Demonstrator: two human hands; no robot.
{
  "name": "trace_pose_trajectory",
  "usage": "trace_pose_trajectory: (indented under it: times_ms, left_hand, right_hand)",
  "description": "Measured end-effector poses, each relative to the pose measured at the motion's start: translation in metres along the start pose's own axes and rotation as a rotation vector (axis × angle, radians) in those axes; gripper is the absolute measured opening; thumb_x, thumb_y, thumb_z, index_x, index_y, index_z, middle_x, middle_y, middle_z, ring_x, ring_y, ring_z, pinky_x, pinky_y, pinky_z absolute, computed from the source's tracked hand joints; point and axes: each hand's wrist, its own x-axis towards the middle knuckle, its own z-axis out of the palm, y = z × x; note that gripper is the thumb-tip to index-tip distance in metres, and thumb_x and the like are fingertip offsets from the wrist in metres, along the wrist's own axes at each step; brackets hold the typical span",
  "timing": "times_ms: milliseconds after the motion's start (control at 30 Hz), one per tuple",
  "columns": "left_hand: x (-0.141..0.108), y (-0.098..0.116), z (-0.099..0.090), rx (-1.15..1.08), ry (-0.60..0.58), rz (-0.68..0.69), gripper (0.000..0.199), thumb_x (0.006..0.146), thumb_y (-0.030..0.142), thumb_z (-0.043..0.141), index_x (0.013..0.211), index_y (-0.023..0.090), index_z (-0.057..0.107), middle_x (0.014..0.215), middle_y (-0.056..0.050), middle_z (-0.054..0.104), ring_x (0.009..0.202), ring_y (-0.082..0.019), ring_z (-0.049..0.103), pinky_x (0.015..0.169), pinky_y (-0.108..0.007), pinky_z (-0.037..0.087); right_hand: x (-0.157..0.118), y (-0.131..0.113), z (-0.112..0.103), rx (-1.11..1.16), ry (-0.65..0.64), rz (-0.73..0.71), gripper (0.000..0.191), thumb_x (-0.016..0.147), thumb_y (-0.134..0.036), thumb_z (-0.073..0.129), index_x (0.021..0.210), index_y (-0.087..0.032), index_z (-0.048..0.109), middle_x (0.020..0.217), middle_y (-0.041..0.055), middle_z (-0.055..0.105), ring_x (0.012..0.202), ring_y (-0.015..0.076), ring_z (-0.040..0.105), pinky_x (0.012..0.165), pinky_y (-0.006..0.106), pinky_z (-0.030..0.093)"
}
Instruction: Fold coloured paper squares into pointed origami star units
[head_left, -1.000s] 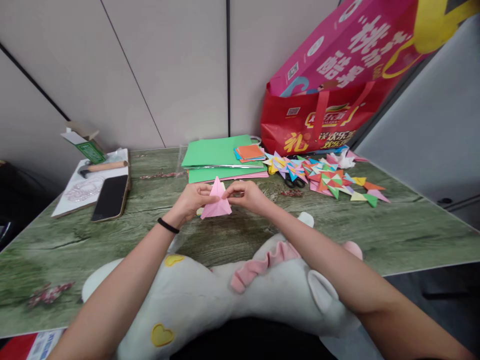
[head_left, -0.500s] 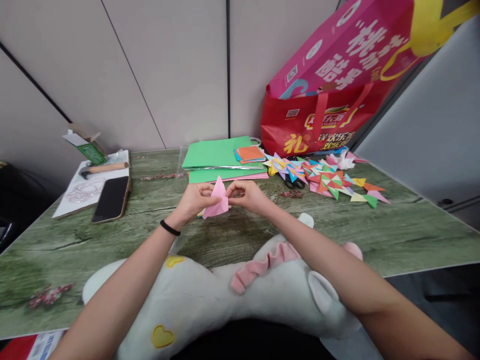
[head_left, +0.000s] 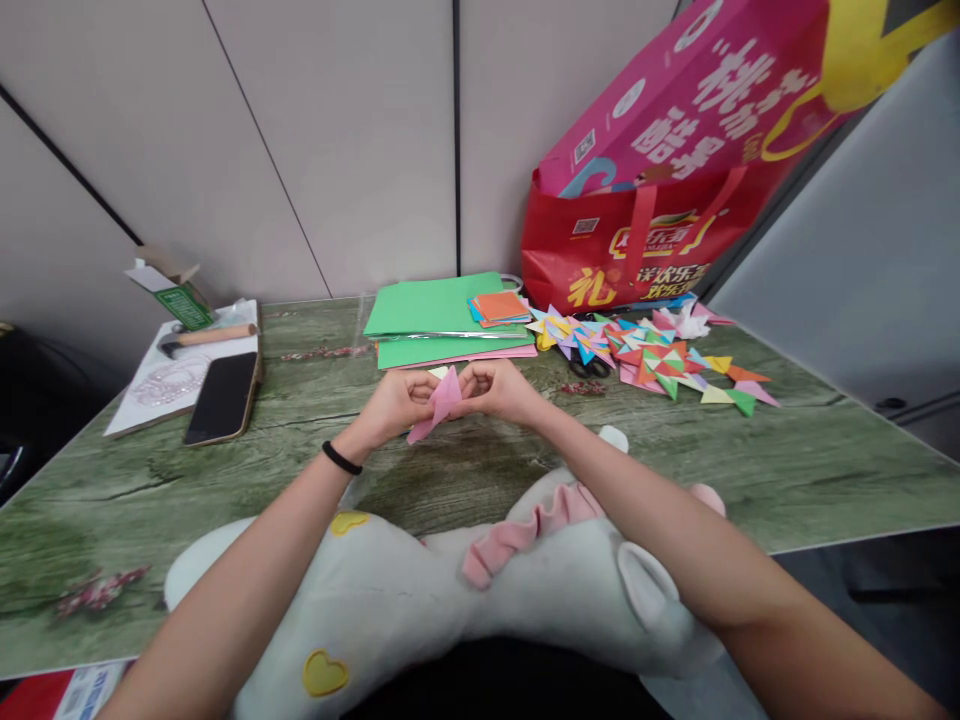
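Both my left hand point(head_left: 399, 402) and my right hand point(head_left: 496, 390) grip a small piece of folded pink paper point(head_left: 445, 396), pinched between thumbs and fingers above a green wood-grain tabletop point(head_left: 300, 400). It tilts between my fingertips, its point upward and its lower corner slanting down under my left fingers. Fingers on each side curl inward, and the hands nearly meet. A scrap of pale yellow paper point(head_left: 439, 372) shows just behind them; I cannot tell whether my fingers touch it. A thin black band point(head_left: 341, 458) circles my left wrist.

Beyond my hands lie large green paper sheets point(head_left: 427, 305), with a small stack of square papers point(head_left: 501, 306), orange on top, at their right end. To the right of my right hand spreads a cluster of multicoloured folded paper triangles point(head_left: 660, 358), black looped scissor handles point(head_left: 589, 367) at its near left edge. Behind that cluster stands a glossy red carrier bag point(head_left: 574, 245), a magenta bag with white lettering point(head_left: 637, 120) rising above it. Well to the left of my left hand, a black-screened phone point(head_left: 221, 398) lies beside a white rectangular board point(head_left: 142, 405) bearing a wooden-handled hammer point(head_left: 217, 335) and, farther back, an open green-and-white cardboard box point(head_left: 185, 303). Nearer me, below my hands, a pale mint plush toy point(head_left: 390, 580) with yellow hearts and a pink ruffle lies under my forearms.
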Motion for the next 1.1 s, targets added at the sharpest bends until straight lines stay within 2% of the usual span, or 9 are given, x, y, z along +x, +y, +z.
trace_pose_trajectory:
  times_ms: [100, 200, 367, 533, 700, 900, 1033, 1100]
  left_hand:
    - [-0.0001, -0.0006, 0.0007, -0.021, -0.022, -0.001, 0.022, 0.052, 0.018, 0.071, 0.072, 0.012, 0.063, 0.064, -0.003, 0.069, 0.059, -0.016, 0.064, 0.055, -0.023, 0.049]
    - [-0.0005, -0.0012, 0.0011, -0.097, -0.018, -0.027, 0.023, 0.055, 0.021, 0.070, 0.074, 0.012, 0.063, 0.064, -0.005, 0.069, 0.058, -0.018, 0.065, 0.057, -0.027, 0.052]
    - [-0.0018, 0.0003, 0.0008, -0.184, 0.052, -0.069, 0.025, 0.054, 0.022, 0.074, 0.072, 0.010, 0.061, 0.063, -0.007, 0.070, 0.058, -0.018, 0.066, 0.061, -0.029, 0.054]
    - [-0.0003, -0.0031, -0.0019, -0.178, 0.058, -0.091, 0.028, 0.052, 0.022, 0.075, 0.073, 0.011, 0.059, 0.065, -0.008, 0.070, 0.059, -0.019, 0.067, 0.061, -0.030, 0.054]
    - [0.0018, -0.0072, -0.0027, -0.138, 0.054, -0.041, 0.034, 0.055, 0.020, 0.072, 0.078, 0.015, 0.049, 0.059, -0.003, 0.069, 0.055, -0.020, 0.066, 0.054, -0.030, 0.054]
    - [0.0014, -0.0067, -0.0013, -0.188, -0.003, -0.014, 0.035, 0.060, 0.025, 0.070, 0.082, 0.016, 0.045, 0.059, -0.001, 0.067, 0.060, -0.021, 0.067, 0.062, -0.036, 0.055]
    - [0.0020, -0.0036, -0.0020, -0.260, 0.062, 0.020, 0.034, 0.066, 0.041, 0.066, 0.079, 0.015, 0.048, 0.067, -0.004, 0.067, 0.065, -0.021, 0.067, 0.069, -0.039, 0.054]
    - [0.0025, -0.0028, -0.0027, -0.279, 0.078, 0.033, 0.036, 0.064, 0.042, 0.068, 0.078, 0.014, 0.051, 0.070, -0.005, 0.067, 0.069, -0.021, 0.067, 0.073, -0.041, 0.053]
  right_hand:
    - [-0.0007, -0.0017, 0.0000, 0.032, -0.002, 0.054, 0.039, 0.038, -0.029, 0.080, 0.063, -0.013, 0.055, 0.055, -0.0006, 0.060, 0.049, 0.0087, 0.054, 0.049, 0.020, 0.041]
    - [-0.0003, -0.0014, 0.0006, 0.058, 0.056, 0.081, 0.039, 0.038, -0.028, 0.080, 0.063, -0.013, 0.053, 0.055, -0.0020, 0.058, 0.048, 0.0073, 0.051, 0.046, 0.018, 0.038]
    - [0.0015, -0.0002, 0.0035, 0.079, 0.127, -0.010, 0.040, 0.042, -0.025, 0.078, 0.059, -0.016, 0.043, 0.059, -0.0040, 0.055, 0.050, 0.0059, 0.049, 0.047, 0.018, 0.038]
    - [0.0001, -0.0010, 0.0056, 0.000, 0.079, -0.130, 0.027, 0.050, -0.027, 0.076, 0.064, -0.014, 0.056, 0.064, -0.0011, 0.058, 0.059, 0.0092, 0.053, 0.056, 0.021, 0.043]
    - [-0.0026, -0.0028, 0.0060, -0.076, 0.016, -0.159, 0.023, 0.058, -0.027, 0.071, 0.077, -0.015, 0.066, 0.077, 0.0021, 0.063, 0.057, 0.0091, 0.053, 0.052, 0.021, 0.041]
    - [-0.0004, -0.0052, 0.0061, 0.031, 0.082, -0.076, 0.021, 0.051, -0.024, 0.075, 0.067, -0.012, 0.066, 0.053, -0.0032, 0.054, 0.047, 0.0059, 0.044, 0.045, 0.020, 0.036]
    - [0.0018, -0.0005, 0.0025, 0.107, 0.203, 0.009, 0.029, 0.047, -0.025, 0.077, 0.071, -0.013, 0.065, 0.047, -0.0060, 0.048, 0.041, 0.0048, 0.038, 0.037, 0.019, 0.031]
    - [0.0028, 0.0040, 0.0003, 0.145, 0.281, 0.040, 0.033, 0.045, -0.027, 0.077, 0.072, -0.013, 0.064, 0.047, -0.0056, 0.050, 0.039, 0.0051, 0.037, 0.033, 0.019, 0.030]
